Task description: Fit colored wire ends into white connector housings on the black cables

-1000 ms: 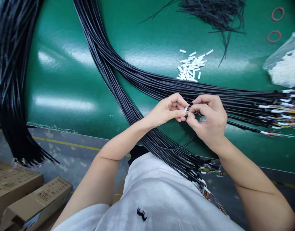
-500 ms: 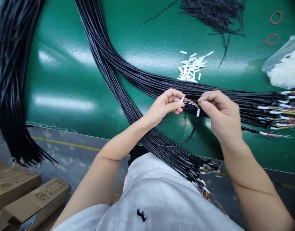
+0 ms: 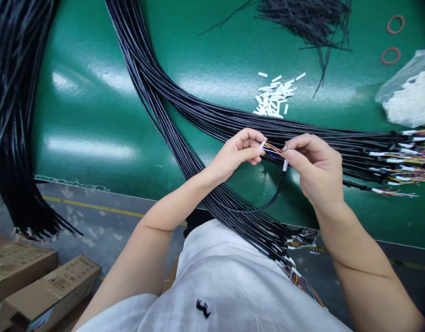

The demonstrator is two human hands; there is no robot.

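Note:
My left hand (image 3: 245, 147) pinches a white connector (image 3: 262, 145) at the end of several thin coloured wires (image 3: 273, 149). At the other end of these wires, my right hand (image 3: 311, 161) is closed with thumb and forefinger pressed together on them. Just below that fingertip pinch a white sleeve (image 3: 285, 165) sits where the wires meet a black cable (image 3: 278, 190), which curves down and left to a bundle. Behind both hands runs a thick bundle of black cables (image 3: 212, 113) with white-sleeved, coloured wire ends at the right.
White tube pieces (image 3: 272, 97) lie scattered beyond the bundle. Thin black strips (image 3: 305, 20), two reddish rings (image 3: 390, 56) and a clear bag of white pieces (image 3: 411, 97) lie on the green table (image 3: 94, 115). More black cables (image 3: 16, 115) hang over its left edge, near cardboard boxes (image 3: 49, 293).
My right hand has shifted slightly left and down, closer to my left hand. The white sleeve now stands more directly on the black cable's end; my left hand holds nearly still.

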